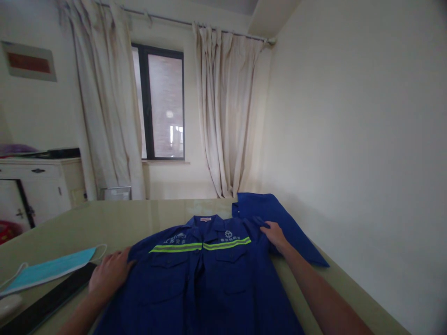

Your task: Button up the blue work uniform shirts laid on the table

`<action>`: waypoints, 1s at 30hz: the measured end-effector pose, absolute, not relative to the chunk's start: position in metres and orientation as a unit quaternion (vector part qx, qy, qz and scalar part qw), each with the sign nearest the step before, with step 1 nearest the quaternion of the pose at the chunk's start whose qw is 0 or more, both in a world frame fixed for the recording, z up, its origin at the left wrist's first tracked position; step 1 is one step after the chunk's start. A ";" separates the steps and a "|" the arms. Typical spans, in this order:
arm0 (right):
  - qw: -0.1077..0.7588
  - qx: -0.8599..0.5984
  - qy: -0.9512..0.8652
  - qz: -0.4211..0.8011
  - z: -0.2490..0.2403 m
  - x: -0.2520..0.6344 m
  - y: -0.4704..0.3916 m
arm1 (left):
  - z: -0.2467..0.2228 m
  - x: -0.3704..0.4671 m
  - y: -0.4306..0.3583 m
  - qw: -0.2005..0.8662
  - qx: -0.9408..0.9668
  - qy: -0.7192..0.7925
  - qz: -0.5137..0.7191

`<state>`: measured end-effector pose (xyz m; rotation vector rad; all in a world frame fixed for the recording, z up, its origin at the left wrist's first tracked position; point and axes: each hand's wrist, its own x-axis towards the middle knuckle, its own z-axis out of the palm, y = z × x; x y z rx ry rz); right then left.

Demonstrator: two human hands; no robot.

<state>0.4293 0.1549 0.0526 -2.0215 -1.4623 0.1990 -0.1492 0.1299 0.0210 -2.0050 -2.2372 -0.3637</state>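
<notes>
1. Blue jacket (223, 274): on the pale green tabletop (139, 214), directly in front of the person, between both hands. Front side up, collar at the far end, lower part runs out of the bottom of view.
2. Jacket details: yellow-green stripe with a grey middle across the chest, broken at the front opening. Pale print above the stripe on both sides, flap pockets below it. Small label inside the collar; too small to read.
3. Left hand (111, 269): at the outer edge of the jacket's upper sleeve, fingers bent, thumb against the cloth. Can't tell whether it grips or just presses.
4. Right hand (275, 234): at the opposite shoulder, thumb and fingers closed together on the cloth, a small fold at the fingertips. Forearm comes in from lower right.
5. Second blue cloth (293, 228): flat on the table beyond the right hand, along the wall (366, 163) side. The jacket's shoulder reaches its near edge.
6. Left of the left hand: light blue face mask (52, 271) with white ear loops, and a long flat black object (49, 300) just beside it, far end next to the hand. Rounded white object (10, 307) at the frame edge, partly cut off.
7. Background: window (165, 107) between two cream curtains (226, 107), white cabinet (45, 186) at far left.
</notes>
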 end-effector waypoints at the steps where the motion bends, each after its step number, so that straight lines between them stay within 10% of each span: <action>1: 0.322 -0.764 -0.556 0.062 0.058 0.435 0.158 | 0.019 -0.155 0.134 0.036 -0.671 -0.735 -0.092; 19: 0.290 -0.701 -0.638 -0.131 0.069 0.372 0.164 | 0.029 -0.023 0.129 -0.015 -0.801 -0.582 -0.138; 30: 0.166 -0.623 -0.760 0.078 -0.005 0.246 0.140 | -0.004 0.007 0.133 -0.040 -0.812 -0.575 -0.087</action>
